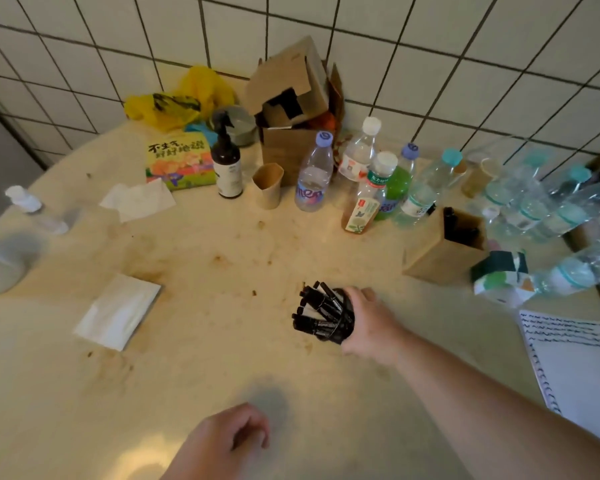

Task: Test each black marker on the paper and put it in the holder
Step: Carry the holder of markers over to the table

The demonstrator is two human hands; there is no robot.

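Observation:
My right hand (371, 323) grips a black holder (345, 327) in the middle of the table. The holder is tipped over to the left. Several black markers (317, 311) stick out of its mouth in a fan. My left hand (222, 441) hovers near the bottom edge with loosely curled fingers and nothing in it. A spiral notebook (579, 362) lies at the right edge, with lines of black scribble across the top of its page. A brown cardboard box (440, 261) behind my right hand has dark markers standing inside it.
Several plastic bottles (314, 174), a dark spray bottle (226, 161), a paper cup (267, 185) and open cartons (291, 95) crowd the back against the tiled wall. White tissues (118, 310) lie at the left. More bottles (534, 202) and a small green carton (501, 277) sit at the right.

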